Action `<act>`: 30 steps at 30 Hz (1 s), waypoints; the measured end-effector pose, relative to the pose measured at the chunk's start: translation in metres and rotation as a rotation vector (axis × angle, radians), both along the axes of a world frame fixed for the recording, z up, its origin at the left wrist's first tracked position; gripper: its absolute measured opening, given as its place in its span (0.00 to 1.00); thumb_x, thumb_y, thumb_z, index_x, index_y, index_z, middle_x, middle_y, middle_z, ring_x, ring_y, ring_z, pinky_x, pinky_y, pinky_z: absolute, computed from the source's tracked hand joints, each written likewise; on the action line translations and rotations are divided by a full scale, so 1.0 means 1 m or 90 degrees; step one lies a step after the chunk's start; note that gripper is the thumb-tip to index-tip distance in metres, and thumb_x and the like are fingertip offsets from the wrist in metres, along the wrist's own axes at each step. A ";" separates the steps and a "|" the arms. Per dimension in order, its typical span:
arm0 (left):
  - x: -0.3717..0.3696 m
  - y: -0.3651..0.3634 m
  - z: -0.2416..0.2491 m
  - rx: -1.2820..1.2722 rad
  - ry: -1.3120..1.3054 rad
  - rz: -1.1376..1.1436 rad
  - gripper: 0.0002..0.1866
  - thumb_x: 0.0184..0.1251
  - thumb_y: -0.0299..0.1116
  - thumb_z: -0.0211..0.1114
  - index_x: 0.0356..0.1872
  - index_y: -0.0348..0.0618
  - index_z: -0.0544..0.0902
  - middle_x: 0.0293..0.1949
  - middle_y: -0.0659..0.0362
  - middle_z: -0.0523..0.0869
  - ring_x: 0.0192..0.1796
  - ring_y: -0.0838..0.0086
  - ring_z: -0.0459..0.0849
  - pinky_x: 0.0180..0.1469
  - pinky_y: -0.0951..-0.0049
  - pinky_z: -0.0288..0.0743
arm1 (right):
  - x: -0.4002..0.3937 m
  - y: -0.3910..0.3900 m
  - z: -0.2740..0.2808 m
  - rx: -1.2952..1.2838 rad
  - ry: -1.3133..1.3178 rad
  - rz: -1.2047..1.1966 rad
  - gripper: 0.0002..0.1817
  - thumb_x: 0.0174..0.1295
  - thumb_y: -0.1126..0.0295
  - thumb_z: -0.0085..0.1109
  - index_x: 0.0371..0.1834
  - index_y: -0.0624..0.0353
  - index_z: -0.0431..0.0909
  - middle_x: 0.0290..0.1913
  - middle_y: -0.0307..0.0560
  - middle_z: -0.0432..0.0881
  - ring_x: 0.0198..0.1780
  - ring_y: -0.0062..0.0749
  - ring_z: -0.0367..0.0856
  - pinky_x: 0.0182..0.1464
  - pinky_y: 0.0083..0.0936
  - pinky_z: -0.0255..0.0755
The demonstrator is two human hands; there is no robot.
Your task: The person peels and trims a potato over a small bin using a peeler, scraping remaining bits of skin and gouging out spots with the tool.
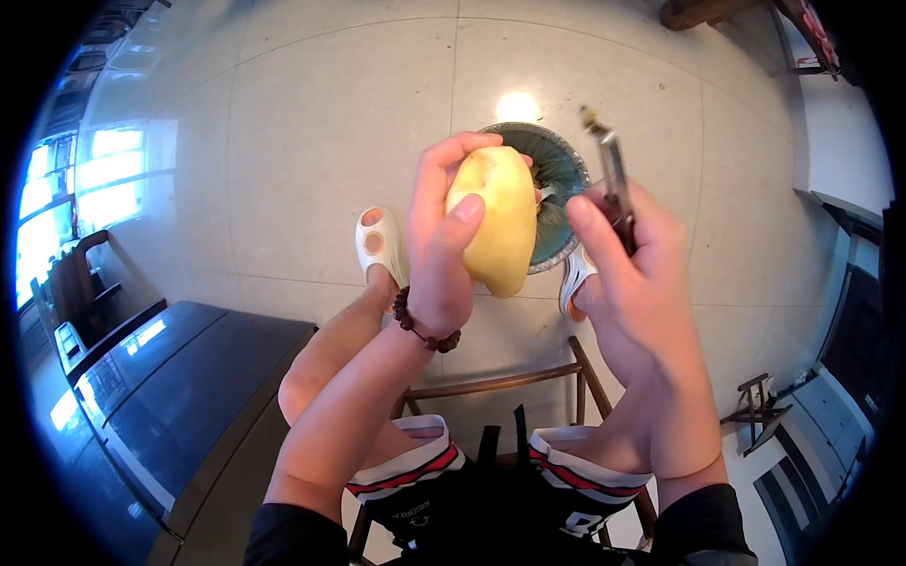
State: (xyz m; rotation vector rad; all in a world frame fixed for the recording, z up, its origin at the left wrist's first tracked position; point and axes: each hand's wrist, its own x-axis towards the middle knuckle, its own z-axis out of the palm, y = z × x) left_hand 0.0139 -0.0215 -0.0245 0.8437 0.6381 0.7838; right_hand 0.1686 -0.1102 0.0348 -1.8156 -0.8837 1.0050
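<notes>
My left hand, with a beaded bracelet at the wrist, is wrapped round a large, smooth, pale yellow peeled item, its thumb lying on the front. To the right, my right hand grips the dark handle of a peeler. The peeler's metal head points up and away, with a small yellowish bit at its tip. A gap separates the peeler from the yellow item. Below both hands a round bin with a dark green liner stands on the floor, partly hidden by the yellow item.
My feet in white clogs rest on the tiled floor beside the bin. A wooden stool frame is between my legs. A dark glossy table stands at the left, and wooden furniture at the top right.
</notes>
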 end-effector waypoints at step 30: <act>-0.003 0.016 -0.011 0.194 0.177 -0.007 0.11 0.75 0.29 0.72 0.53 0.40 0.86 0.63 0.50 0.85 0.62 0.72 0.83 0.63 0.69 0.78 | 0.019 -0.003 -0.018 -0.074 -0.312 0.216 0.12 0.69 0.62 0.72 0.40 0.59 0.83 0.22 0.56 0.83 0.26 0.57 0.85 0.30 0.44 0.77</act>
